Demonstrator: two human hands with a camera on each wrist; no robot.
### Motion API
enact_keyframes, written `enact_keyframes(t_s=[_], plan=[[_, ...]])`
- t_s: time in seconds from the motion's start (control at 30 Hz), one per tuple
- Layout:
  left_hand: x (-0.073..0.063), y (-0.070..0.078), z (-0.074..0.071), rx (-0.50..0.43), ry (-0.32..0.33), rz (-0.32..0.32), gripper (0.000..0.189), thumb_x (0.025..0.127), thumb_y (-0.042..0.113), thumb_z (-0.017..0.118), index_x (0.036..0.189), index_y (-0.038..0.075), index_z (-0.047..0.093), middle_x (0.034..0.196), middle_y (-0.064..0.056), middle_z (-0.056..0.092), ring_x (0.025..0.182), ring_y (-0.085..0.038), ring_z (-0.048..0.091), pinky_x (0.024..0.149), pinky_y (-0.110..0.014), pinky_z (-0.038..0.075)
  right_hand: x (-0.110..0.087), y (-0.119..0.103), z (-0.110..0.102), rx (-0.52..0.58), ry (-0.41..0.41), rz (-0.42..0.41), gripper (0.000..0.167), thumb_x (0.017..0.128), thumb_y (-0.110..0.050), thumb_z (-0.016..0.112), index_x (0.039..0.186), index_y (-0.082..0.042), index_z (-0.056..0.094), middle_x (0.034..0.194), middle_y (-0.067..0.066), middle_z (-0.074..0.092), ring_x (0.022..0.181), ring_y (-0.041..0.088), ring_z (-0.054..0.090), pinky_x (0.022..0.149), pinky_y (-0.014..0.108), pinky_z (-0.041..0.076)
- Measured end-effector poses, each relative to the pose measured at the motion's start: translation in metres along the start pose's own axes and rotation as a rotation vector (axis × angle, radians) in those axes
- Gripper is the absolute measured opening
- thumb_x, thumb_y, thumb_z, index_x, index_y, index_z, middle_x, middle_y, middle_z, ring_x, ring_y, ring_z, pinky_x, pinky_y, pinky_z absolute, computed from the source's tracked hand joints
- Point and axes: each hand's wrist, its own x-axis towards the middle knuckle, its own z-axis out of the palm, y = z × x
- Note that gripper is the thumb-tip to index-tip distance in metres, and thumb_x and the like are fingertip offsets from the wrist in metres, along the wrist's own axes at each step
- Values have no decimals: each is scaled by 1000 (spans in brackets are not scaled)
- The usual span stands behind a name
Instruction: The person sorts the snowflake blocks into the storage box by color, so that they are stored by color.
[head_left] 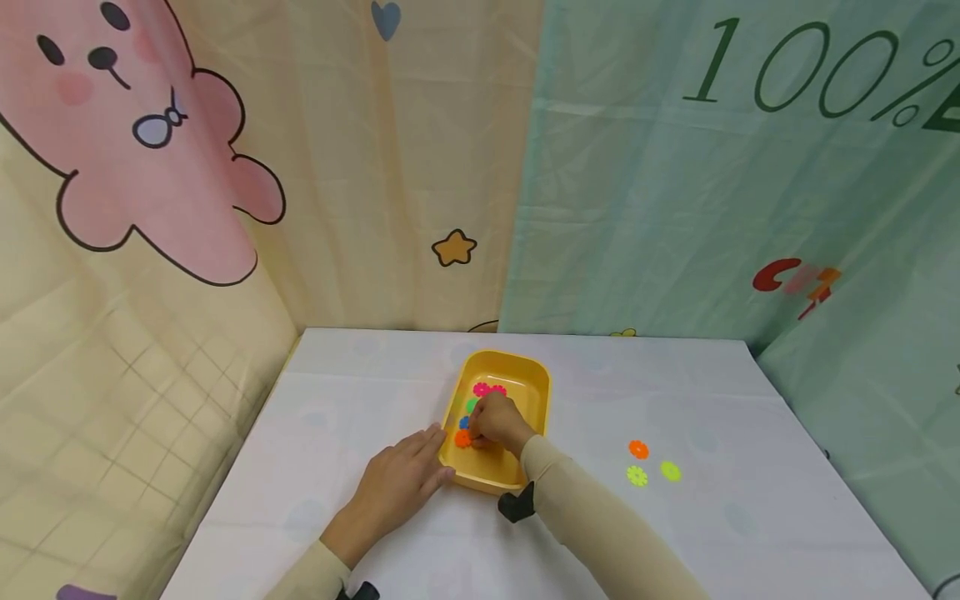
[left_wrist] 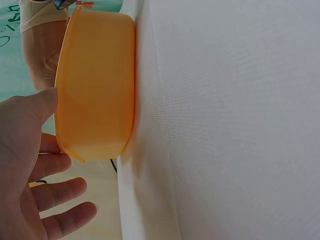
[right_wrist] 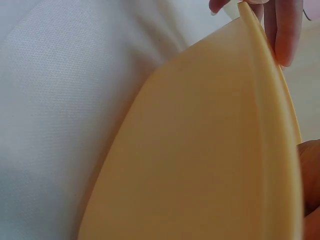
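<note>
A yellow plastic tray (head_left: 534, 387) stands on the white-covered table. Along its left side lie small flower-shaped pieces: two pink ones (head_left: 481, 389), a green one (head_left: 472, 406), a blue one (head_left: 465, 422) and an orange one (head_left: 462, 438). My right hand (head_left: 501, 419) reaches into the tray with bent fingers, its fingertips low beside the blue and orange pieces. I cannot tell whether it pinches a piece. My left hand (head_left: 401, 479) touches the tray's rim at the near left corner, fingers fairly straight. In the left wrist view its thumb (left_wrist: 49, 102) meets the rim.
To the right of the tray, an orange flower piece (head_left: 638, 449) and two yellow-green pieces (head_left: 637, 476) lie on the tablecloth (head_left: 600, 383). Printed curtains (head_left: 390, 167) hang behind the table and at both sides.
</note>
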Motion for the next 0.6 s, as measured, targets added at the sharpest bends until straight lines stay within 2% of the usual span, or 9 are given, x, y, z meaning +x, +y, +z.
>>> enact_keyframes(t_s=[0.37, 0.6], plan=[[0, -1, 0, 11, 23, 15, 65, 96, 54, 64, 144, 10, 59, 147, -4, 58, 129, -25, 60, 91, -47, 57, -3, -1, -3, -41, 9, -41, 9, 87, 1, 74, 82, -2, 68, 74, 8, 66, 62, 21, 67, 65, 29, 60], [0, -1, 0, 17, 34, 23, 64, 95, 51, 67, 143, 9, 59, 147, -5, 59, 128, -25, 61, 89, -47, 57, -9, -6, -14, 22, -2, -71, 7, 87, 1, 73, 81, 0, 72, 76, 8, 67, 63, 19, 64, 65, 27, 60]])
